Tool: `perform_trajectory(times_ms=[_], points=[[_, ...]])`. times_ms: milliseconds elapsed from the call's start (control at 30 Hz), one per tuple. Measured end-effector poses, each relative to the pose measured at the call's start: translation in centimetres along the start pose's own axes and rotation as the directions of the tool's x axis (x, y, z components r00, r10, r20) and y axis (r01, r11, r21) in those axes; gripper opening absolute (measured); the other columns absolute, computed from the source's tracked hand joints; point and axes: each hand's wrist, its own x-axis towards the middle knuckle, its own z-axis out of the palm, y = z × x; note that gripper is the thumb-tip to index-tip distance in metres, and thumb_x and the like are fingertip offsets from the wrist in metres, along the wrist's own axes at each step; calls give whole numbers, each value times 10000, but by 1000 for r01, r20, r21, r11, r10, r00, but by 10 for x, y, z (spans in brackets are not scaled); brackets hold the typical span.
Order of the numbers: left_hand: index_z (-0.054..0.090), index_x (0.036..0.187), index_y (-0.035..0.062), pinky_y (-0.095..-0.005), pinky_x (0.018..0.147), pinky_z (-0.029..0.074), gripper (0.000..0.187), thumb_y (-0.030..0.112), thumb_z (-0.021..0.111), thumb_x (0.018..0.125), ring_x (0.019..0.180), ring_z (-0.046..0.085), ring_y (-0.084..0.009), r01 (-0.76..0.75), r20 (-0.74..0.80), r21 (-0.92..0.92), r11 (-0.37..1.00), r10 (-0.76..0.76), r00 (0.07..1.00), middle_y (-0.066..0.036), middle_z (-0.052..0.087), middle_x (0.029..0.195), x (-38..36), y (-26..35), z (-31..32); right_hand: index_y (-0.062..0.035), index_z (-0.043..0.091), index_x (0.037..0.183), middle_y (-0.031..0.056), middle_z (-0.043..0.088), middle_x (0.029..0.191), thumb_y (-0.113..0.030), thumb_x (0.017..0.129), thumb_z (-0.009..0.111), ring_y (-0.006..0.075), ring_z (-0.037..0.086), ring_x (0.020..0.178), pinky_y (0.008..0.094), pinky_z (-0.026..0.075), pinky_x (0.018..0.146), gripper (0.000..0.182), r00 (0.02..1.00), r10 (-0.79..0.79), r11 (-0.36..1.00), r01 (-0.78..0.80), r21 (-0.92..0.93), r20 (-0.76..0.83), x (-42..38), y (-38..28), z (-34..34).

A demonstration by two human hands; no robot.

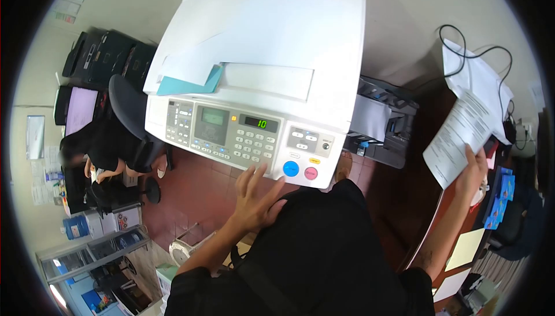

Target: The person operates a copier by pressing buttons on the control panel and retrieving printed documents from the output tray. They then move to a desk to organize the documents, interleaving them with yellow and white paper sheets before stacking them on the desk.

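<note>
A white copier stands in front of me, its lid down. Along its front runs the control panel, where a green display reads 10 above the number keys. Fingers apart, my left hand is at the panel's lower edge, just left of the round blue button and the pink button. Off to the right, my right hand is closed on the lower edge of a printed sheet, held over the brown desk. White paper and a teal sheet lie on the copier's lid.
A dark paper tray juts from the copier's right side. Black cables cross white paper on the desk. At the left, a person sits by an office chair and a monitor. Blue packets lie far right.
</note>
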Motion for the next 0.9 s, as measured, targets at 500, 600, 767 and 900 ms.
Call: perform_trajectory(times_ms=[500, 600, 767, 900], points=[[693, 1039, 90, -451, 747, 536, 254, 184, 684, 803, 821, 682, -364, 671, 632, 58, 740, -547, 549, -166, 701, 926, -163, -58, 63, 71, 688, 1025, 102, 712, 904, 24, 847, 589, 141, 644, 783, 295, 507, 741, 209, 978, 208, 926, -203, -320, -20, 57, 170, 9], [703, 1016, 104, -457, 780, 528, 236, 197, 672, 801, 836, 678, -378, 753, 668, 68, 654, -591, 453, -182, 697, 920, -166, -51, 64, 78, 685, 1023, 97, 705, 930, 38, 871, 578, 122, 634, 765, 270, 494, 719, 189, 971, 239, 947, -239, -213, -23, 66, 178, 13], [706, 967, 55, -372, 678, 524, 195, 207, 640, 864, 742, 686, -265, 812, 897, 105, 575, -408, 172, -145, 701, 866, -29, 0, -17, 48, 654, 1073, 105, 691, 991, 14, 907, 589, 157, 653, 817, 275, 522, 739, 182, 936, 309, 951, -304, 51, -169, 99, 178, -31], [696, 947, 3, -260, 567, 467, 184, 147, 582, 948, 653, 623, -118, 864, 838, -396, 311, -261, 478, -69, 664, 762, 142, 93, -20, 83, 606, 1135, 149, 669, 1084, 29, 929, 555, 192, 656, 906, 303, 520, 833, 219, 972, 142, 985, -119, 127, -189, 127, 169, -26]])
